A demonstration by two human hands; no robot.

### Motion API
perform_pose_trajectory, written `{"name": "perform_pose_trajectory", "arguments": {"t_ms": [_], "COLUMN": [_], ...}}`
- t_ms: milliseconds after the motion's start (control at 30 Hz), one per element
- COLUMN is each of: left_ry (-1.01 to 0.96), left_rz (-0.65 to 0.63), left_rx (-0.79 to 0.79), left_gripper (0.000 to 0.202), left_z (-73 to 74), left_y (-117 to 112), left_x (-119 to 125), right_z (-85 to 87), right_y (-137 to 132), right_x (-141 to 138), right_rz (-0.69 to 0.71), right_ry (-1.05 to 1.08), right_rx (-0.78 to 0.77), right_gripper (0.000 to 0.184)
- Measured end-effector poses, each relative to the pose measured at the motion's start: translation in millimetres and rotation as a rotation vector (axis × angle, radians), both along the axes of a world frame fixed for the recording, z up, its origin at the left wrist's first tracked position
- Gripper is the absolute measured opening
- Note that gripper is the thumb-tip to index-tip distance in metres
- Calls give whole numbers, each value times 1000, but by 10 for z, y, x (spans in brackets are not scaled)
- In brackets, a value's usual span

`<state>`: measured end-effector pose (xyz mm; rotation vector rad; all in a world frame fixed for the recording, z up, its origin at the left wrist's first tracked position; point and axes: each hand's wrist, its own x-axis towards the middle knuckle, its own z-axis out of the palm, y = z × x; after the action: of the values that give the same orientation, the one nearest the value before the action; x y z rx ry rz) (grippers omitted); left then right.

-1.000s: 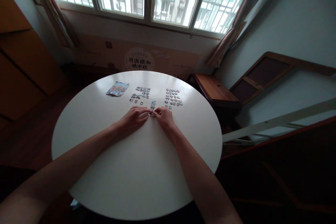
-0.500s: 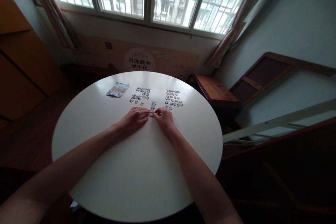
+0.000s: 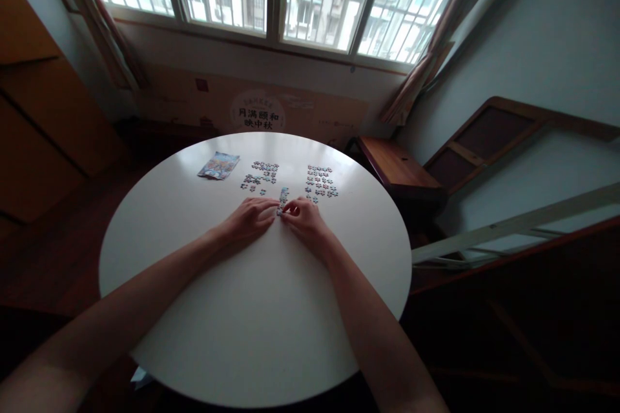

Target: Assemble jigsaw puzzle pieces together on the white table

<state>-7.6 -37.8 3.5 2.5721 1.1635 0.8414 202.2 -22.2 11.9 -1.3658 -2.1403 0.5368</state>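
Observation:
Both my hands rest on a round white table (image 3: pixel 252 322), fingertips meeting at a short joined strip of puzzle pieces (image 3: pixel 283 196). My left hand (image 3: pixel 249 217) lies curled beside the strip's near end, fingers together and touching it. Opposite it, my right hand (image 3: pixel 303 218) pinches the same end between its bent fingers. Beyond the hands lie two loose groups of small puzzle pieces, one on the left (image 3: pixel 258 176) and one on the right (image 3: pixel 320 182).
A small printed picture card (image 3: pixel 218 165) lies at the table's far left. A wooden bench (image 3: pixel 394 168) and a leaning wooden frame (image 3: pixel 489 135) stand to the right. Behind the table are a wall with a printed cardboard panel (image 3: pixel 256 113) and barred windows.
My right hand has shifted slightly towards me and to the left at the strip's end. The left hand has barely moved.

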Motion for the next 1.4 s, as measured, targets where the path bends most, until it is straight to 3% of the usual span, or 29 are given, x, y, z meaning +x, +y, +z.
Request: {"name": "perform_pose_trajectory", "arguments": {"t_ms": [367,800,1400], "left_ry": [26,17,12], "left_rz": [40,-22,-55], "left_rx": [11,-10,-2], "left_gripper": [35,25,28], "left_z": [-25,16,-6], "left_y": [12,9,28], "left_x": [0,5,-12], "right_z": [6,-43,-23], "right_y": [-37,-20,-24], "right_x": [-33,-48,-40], "right_rz": [-36,-67,-43], "right_ry": [-16,-35,-60], "right_rx": [26,79,71], "right_gripper": [12,10,12]}}
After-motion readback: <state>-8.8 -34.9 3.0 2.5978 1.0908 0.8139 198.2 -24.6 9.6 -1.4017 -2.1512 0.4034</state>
